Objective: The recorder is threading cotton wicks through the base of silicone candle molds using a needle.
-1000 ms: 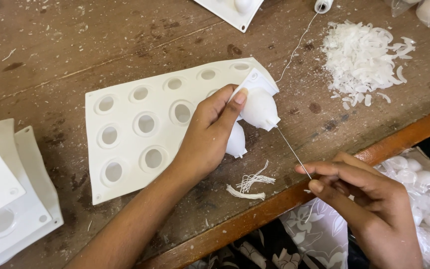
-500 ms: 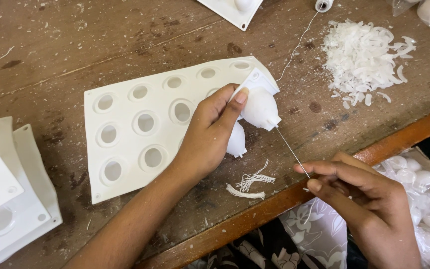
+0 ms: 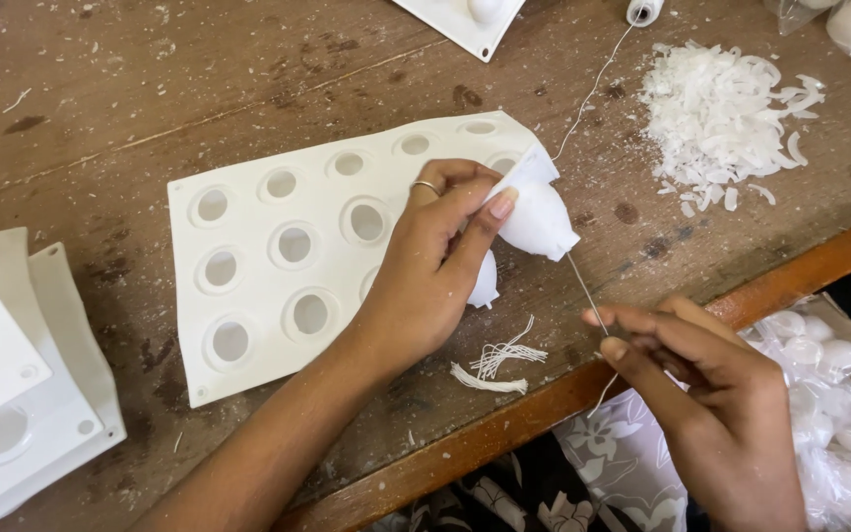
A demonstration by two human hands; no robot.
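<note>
My fingers (image 3: pixel 480 212) on the left hand (image 3: pixel 425 271) are closed on a small white cone-shaped piece (image 3: pixel 541 219), thumb and forefinger pinching its upper part where it sits at the right corner of the white mould sheet (image 3: pixel 278 286). The cone's tip points down and to the right, toward the edge of the tabletop (image 3: pixel 150 89). Out of that tip runs a thin white thread (image 3: pixel 583 286), drawn taut, and my right hand (image 3: pixel 711 394) holds its lower end: those fingers are pinched shut on the thread just past the tabletop's wooden edge, well clear of the cone. A ring sits on one finger of my left hand.

The mould sheet lies flat under my left palm, its round holes in rows, and a second small white piece (image 3: pixel 485 286) peeps out just below my left thumb. Beside my wrist, near the edge, lies a little tuft of cut white threads (image 3: pixel 499 363).

Above the cone the thread carries on upward to a white spool (image 3: pixel 645 10) at the top of the view. To the right of that line is a heap of white shavings (image 3: pixel 721 113). At the far left more white mould sheets (image 3: pixel 12 414) are stacked. Below the tabletop edge, by my right hand, a clear bag of white round pieces (image 3: pixel 829 384) rests beside patterned cloth (image 3: pixel 622 463).
</note>
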